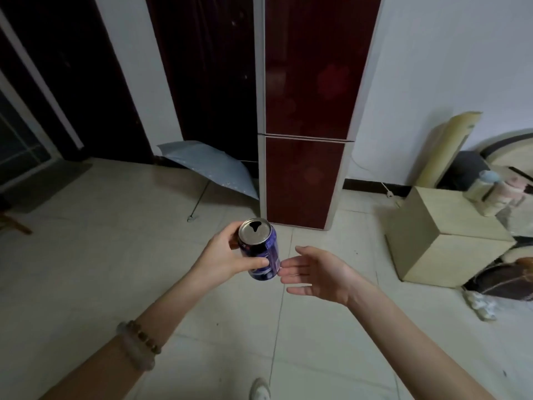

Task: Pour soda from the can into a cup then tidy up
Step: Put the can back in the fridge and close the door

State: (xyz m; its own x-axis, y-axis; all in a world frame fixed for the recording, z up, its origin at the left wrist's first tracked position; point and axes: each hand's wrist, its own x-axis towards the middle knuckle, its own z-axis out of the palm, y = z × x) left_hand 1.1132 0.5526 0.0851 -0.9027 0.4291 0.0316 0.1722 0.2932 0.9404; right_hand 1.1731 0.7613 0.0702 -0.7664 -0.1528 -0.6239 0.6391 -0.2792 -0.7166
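My left hand (223, 256) grips a blue soda can (261, 249) in mid-air over the tiled floor, thumb across its front and fingers behind. The can's silver top faces me and its mouth is open. It leans slightly toward me. My right hand (317, 272) hovers just to the right of the can with straight, spread fingers; the fingertips are very close to the can's lower side, and I cannot tell if they touch. No cup is in view.
A dark red refrigerator (305, 111) stands straight ahead against the wall. An open pale blue umbrella (213, 166) lies on the floor to its left. A beige box (441, 241) and piled clutter sit at the right. Dark doors fill the left.
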